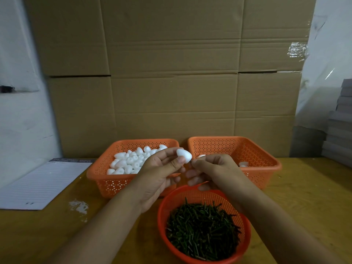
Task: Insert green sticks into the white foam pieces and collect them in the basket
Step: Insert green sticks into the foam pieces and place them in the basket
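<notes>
Fingers of the left hand [160, 170] curl around a white foam piece [184, 154], the thumb pressed on its near side, holding it up above the gap between the two rectangular baskets. Just to its right, the right hand [213, 168] has its thumb and forefinger pinched together close to the foam piece's pointed end; whether they hold a stick cannot be told, as nothing green shows between them. The other fingers of that hand curl loosely underneath.

Far left on the wooden table [304, 197] lies a lined notepad [43, 183], with a patch of white crumbs [79, 205] beside its near corner. Next comes the left orange basket [106, 180], heaped with loose white foam pieces [129, 161] bearing no sticks. In front of both hands, nearest the camera, sits a round red basket [163, 223] filled with short green sticks [203, 229]. Behind the right hand stands the right orange basket [262, 159], where only a few white pieces [243, 164] show on its floor, partly hidden by the hand. A wall of brown cardboard [171, 73] closes off the back, and a stack of grey boards [341, 130] rises at the far right edge.
</notes>
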Demonstrator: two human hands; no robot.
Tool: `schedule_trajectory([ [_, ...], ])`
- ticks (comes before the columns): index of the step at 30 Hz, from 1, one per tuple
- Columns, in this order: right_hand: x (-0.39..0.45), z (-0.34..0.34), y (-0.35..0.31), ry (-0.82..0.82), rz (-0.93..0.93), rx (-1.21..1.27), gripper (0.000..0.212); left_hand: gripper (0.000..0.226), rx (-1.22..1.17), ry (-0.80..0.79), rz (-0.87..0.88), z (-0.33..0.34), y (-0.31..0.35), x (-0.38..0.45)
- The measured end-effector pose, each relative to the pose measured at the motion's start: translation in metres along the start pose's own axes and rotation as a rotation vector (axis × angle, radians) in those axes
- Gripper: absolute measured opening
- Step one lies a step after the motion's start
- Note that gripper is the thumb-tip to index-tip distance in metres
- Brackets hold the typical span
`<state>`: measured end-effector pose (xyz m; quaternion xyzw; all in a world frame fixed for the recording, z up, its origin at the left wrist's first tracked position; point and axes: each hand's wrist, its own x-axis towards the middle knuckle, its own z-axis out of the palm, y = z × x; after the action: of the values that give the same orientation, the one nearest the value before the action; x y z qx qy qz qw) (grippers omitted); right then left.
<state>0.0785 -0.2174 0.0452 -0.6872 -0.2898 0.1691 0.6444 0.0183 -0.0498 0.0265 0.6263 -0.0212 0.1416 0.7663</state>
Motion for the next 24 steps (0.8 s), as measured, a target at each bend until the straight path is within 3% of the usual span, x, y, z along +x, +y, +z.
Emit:
schedule_trajectory([
  [10, 0.0028, 0.0028, 0.0038, 0.134, -0.143, -0.122, 0.013, 0.050, -0.065, 0.062, -0.009, 0.0009, -0.0019, 0.0012],
  [24, -0.0008, 0.0039, 0.0008, 0.074, -0.128, -0.065, 0.016, 0.048, -0.011, 0.019, 0.000, -0.0038, -0.0007, 0.0012],
])
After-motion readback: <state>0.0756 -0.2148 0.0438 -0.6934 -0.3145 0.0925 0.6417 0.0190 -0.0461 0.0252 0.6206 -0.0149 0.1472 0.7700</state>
